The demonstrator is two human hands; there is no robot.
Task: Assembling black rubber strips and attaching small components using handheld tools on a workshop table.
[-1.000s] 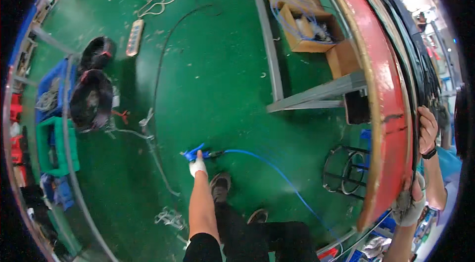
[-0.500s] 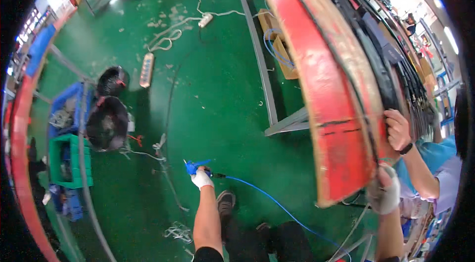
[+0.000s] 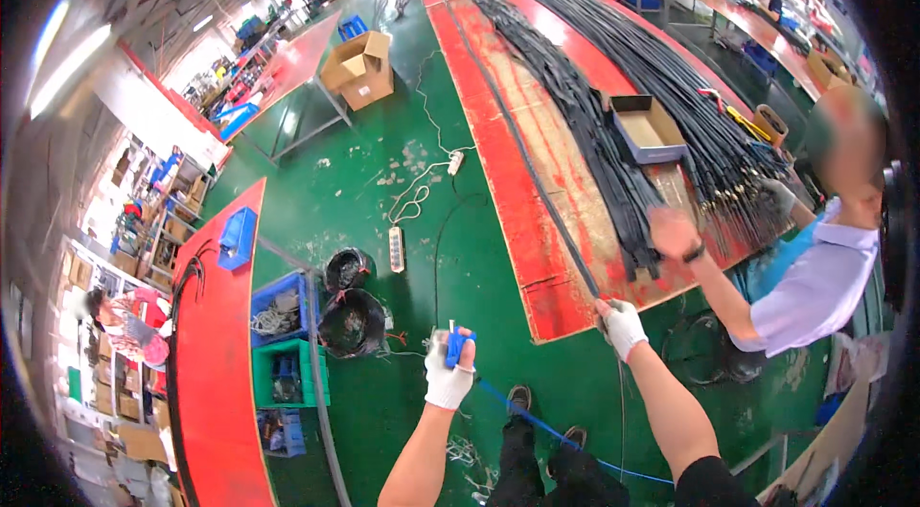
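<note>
A blue tool [image 3: 458, 346] is gripped in the left hand [image 3: 448, 375] near the red table [image 3: 537, 219], where a single black cable [image 3: 537, 183] is clasped by the right hand [image 3: 625, 327], many cables [image 3: 661, 76] left lying.

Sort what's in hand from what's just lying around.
In hand: left hand grips blue tool with blue hose; right hand holds black cable on red table.
Lying about: cardboard boxes, power strip, black bins, grey tray.

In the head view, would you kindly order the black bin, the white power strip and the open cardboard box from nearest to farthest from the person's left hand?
From the left hand:
1. Black bin, on the floor just to its left.
2. White power strip, on the green floor beyond the hand.
3. Open cardboard box, far up the aisle.
</note>
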